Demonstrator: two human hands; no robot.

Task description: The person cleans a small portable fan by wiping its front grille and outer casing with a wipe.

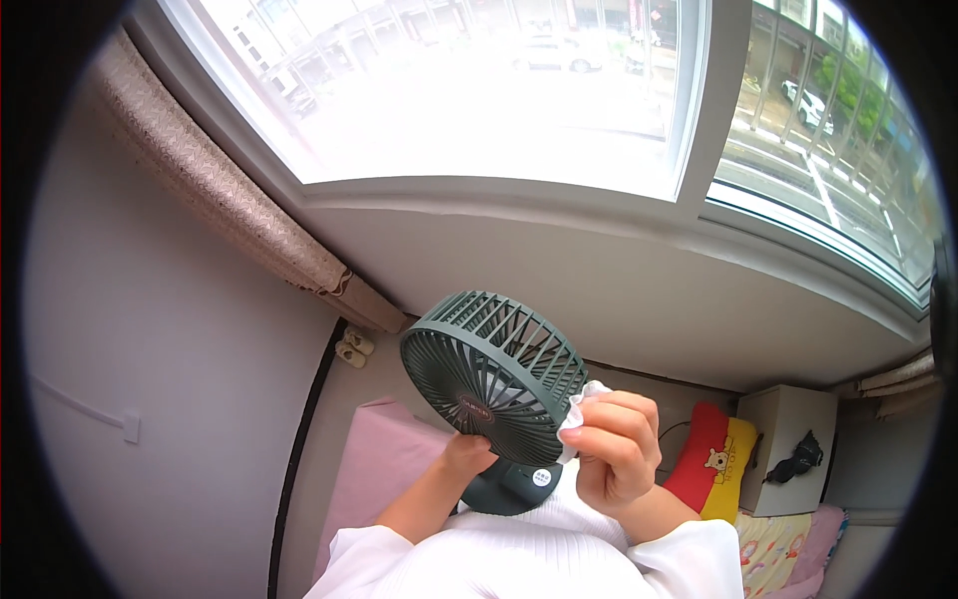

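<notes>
A dark green desk fan (477, 384) is held up in front of my chest, its round slatted cage tilted. My left hand (467, 457) grips it low down, near where the cage meets the rounded base (511, 486); most of its fingers are hidden behind the fan. My right hand (621, 444) pinches a crumpled white tissue or thin cloth (574, 417) between thumb and fingers. That white piece touches the right edge of the fan's cage.
Below the large window (479, 120) runs a pale wall. A pink-covered surface (384, 454) lies at my left, with small shoes (353, 346) on the floor beyond. On the right are a red and yellow cushion (711, 459), a white cabinet (783, 419) with a black item (795, 459), and patterned bedding (776, 554).
</notes>
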